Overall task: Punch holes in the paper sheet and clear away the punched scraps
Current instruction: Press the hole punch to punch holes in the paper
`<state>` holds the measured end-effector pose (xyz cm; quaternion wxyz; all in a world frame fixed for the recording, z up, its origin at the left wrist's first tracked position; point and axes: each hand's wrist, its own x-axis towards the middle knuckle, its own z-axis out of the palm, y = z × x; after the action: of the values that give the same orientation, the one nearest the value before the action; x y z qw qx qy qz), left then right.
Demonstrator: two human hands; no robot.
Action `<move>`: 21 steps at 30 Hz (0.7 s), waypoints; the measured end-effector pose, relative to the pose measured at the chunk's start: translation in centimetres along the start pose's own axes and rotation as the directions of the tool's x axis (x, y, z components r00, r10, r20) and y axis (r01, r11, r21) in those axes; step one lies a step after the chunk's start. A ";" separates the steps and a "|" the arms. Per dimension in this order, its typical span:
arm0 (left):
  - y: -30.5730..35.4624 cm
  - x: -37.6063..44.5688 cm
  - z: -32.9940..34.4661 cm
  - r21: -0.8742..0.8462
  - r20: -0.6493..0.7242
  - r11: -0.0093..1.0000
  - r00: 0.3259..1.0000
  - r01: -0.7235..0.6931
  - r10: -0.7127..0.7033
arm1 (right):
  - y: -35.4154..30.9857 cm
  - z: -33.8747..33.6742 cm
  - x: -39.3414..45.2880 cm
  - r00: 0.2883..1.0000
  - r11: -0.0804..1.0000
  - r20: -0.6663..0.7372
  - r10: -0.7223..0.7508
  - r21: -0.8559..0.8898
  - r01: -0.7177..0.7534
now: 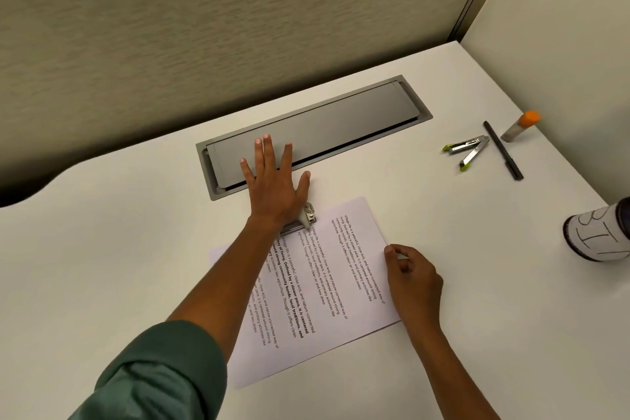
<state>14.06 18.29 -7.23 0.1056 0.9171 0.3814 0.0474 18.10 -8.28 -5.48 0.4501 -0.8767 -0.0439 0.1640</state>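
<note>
A printed paper sheet point(327, 286) lies on the white desk point(119, 249), turned at an angle. A metal hole punch point(304, 219) sits on the sheet's far edge, mostly hidden under my left hand point(272, 181). That hand lies flat on the punch with straight, spread fingers, palm pressing down. My right hand point(410, 278) rests at the sheet's right edge with curled fingers, thumb and forefinger pinching the paper's edge. No punched scraps show.
A grey cable-tray lid point(341, 123) is set into the desk beyond the punch. At the right lie an open stapler point(468, 150), a black pen point(503, 150) and an orange-capped glue stick point(520, 126). A labelled cylinder point(598, 232) stands at the right edge. Partition walls enclose the desk.
</note>
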 end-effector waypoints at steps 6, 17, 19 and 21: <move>-0.1 0.1 0.4 0.003 0.005 1.000 1.000 0.015 -0.015 | -0.1 0.0 0.0 1.000 1.000 -0.010 0.006 0.009 -0.006; -0.1 0.3 0.7 0.017 0.060 0.999 0.997 0.043 -0.044 | 0.0 0.2 0.2 1.000 1.000 -0.013 0.010 0.015 -0.010; -0.1 0.3 0.8 0.023 0.064 0.998 0.997 0.050 -0.051 | 0.0 0.1 0.2 1.000 1.000 -0.019 0.003 0.017 -0.003; -0.2 0.3 0.9 0.036 0.073 0.998 0.995 0.060 -0.063 | 0.0 0.1 0.1 1.000 1.000 -0.018 -0.003 0.016 0.003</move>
<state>14.28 18.48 -8.13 0.1058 0.9077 0.4061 0.0037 18.14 -8.18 -5.55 0.4578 -0.8744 -0.0398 0.1557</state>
